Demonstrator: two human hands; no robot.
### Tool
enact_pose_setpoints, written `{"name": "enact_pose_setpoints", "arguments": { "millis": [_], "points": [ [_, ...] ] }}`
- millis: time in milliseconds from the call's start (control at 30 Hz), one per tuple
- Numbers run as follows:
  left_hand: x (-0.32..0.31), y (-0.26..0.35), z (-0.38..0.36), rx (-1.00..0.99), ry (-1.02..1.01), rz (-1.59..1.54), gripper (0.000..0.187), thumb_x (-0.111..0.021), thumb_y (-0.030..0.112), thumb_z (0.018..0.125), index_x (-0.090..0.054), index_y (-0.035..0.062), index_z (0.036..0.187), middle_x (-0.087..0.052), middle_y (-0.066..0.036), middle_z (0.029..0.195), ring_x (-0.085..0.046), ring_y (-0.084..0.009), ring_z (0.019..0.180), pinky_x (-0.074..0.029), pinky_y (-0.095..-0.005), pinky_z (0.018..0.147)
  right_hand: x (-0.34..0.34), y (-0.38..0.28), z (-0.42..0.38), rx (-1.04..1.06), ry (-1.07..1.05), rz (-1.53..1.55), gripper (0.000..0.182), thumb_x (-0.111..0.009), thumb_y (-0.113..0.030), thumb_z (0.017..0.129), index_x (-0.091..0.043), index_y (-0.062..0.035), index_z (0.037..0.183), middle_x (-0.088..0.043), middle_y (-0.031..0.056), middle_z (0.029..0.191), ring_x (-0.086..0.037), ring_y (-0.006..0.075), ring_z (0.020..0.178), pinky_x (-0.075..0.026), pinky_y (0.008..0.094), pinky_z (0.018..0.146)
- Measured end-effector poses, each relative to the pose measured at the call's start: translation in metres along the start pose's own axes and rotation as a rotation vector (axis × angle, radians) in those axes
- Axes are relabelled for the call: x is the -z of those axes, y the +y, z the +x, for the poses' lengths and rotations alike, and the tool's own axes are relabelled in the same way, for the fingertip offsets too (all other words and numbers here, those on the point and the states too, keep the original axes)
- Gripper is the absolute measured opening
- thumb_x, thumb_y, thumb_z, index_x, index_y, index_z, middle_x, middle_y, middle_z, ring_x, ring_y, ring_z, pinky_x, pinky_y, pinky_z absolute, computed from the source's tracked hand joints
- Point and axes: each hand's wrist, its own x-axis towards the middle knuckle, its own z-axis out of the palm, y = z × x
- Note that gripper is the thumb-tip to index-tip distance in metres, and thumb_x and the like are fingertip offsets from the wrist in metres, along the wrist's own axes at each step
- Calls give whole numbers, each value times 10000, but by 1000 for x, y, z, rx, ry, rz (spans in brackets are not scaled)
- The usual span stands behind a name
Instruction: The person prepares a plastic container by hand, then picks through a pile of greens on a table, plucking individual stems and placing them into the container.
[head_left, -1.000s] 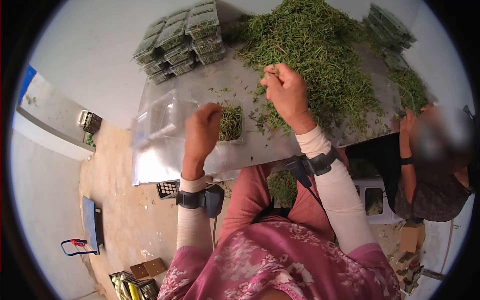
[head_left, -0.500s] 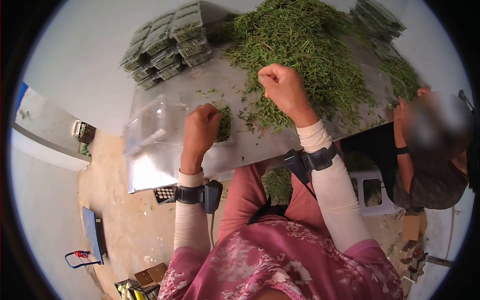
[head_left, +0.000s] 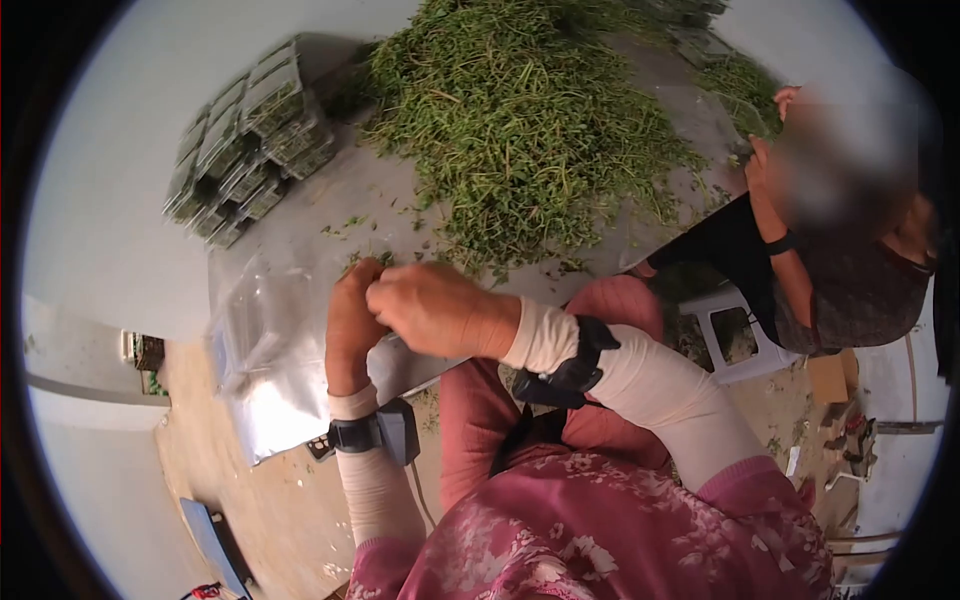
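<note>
Near the table's front edge, my left hand [head_left: 352, 318] is curled at the right side of an open clear plastic box [head_left: 265, 315]. My right hand [head_left: 435, 308] meets it, its fingers bent and touching the left hand's fingers. Whatever either hand holds is too small or hidden to make out. Bits of green show just behind the fingers. Beyond them a large heap of green stems [head_left: 520, 130] lies on the metal table [head_left: 375, 200].
Stacked clear boxes filled with greens [head_left: 250, 130] stand at the back left. On the right a person [head_left: 850, 260] sits beside more greens [head_left: 740, 90] and a white stool [head_left: 735, 330]. A blue trolley [head_left: 215, 545] is on the floor at lower left.
My right hand has moved from the heap's edge down and left to meet my left hand. The view has shifted, and the boxes and heap appear further left.
</note>
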Motion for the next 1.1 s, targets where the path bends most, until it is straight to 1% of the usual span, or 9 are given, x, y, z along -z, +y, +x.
{"name": "enact_pose_setpoints", "arguments": {
  "millis": [300,500,567,667,700,733,800,967,1100],
  "points": [
    [-8,-19,-3,128,23,-324,193,-658,40,662,-524,7,797,-553,-124,722,-518,-239,671,-433,-343,622,-3,-12,-4,19,132,59,100,-575,-36,776,-498,-34,840,-608,134,794,-643,344,723,-519,424,592],
    [-23,-7,-34,104,250,-384,275,-568,-45,797,-534,42,1056,-527,-62,904,-492,-156,843,-426,-260,748,-12,-12,-8,24,27,60,130,-583,-25,745,-505,-11,848,-628,175,821,-654,351,727,-530,417,593],
    [-1,63,-23,15,248,-260,224,-572,-23,822,-536,52,1030,-510,-55,879,-484,-167,830,-424,-264,750,-12,-11,-7,33,16,62,140,-593,-29,738,-504,-2,843,-622,177,808,-654,352,711,-532,414,588],
    [5,54,-19,75,121,-151,190,-583,-8,819,-535,49,994,-504,-58,864,-481,-176,834,-418,-263,745,-16,-9,-8,89,91,62,552,-630,-15,669,-372,248,1080,-638,247,762,-662,374,651,-528,420,525],
    [1,31,-20,114,63,-113,200,-519,14,853,-515,50,1050,-509,-46,939,-480,-144,910,-393,-240,799,-15,-9,-7,95,75,58,549,-630,-12,667,-372,252,1074,-636,250,760,-662,372,644,-526,420,519],
    [-1,21,-17,150,3,-72,222,-455,37,888,-495,50,1106,-513,-34,1015,-479,-111,986,-367,-217,852,-14,-10,-8,77,62,69,421,-620,-26,694,-412,172,1002,-625,224,768,-657,363,658,-524,420,534],
    [5,19,-4,122,-12,-29,103,-592,24,792,-503,29,843,-482,-65,722,-471,-194,699,-401,-304,607,-11,-12,-9,42,37,95,167,-600,-53,747,-491,11,857,-604,170,785,-648,346,686,-519,420,564],
    [-20,-14,-14,45,233,-56,102,-569,13,756,-480,12,805,-481,-71,688,-443,-186,641,-382,-326,553,-9,-14,-9,42,52,76,184,-600,-48,741,-478,25,857,-601,172,740,-635,356,635,-504,435,536],
    [-6,4,-6,115,92,-45,92,-556,4,752,-479,12,802,-474,-74,691,-435,-185,638,-379,-326,548,-6,-14,-9,51,53,89,170,-598,-43,736,-481,31,834,-601,171,704,-635,358,628,-503,434,528]
  ]
}}
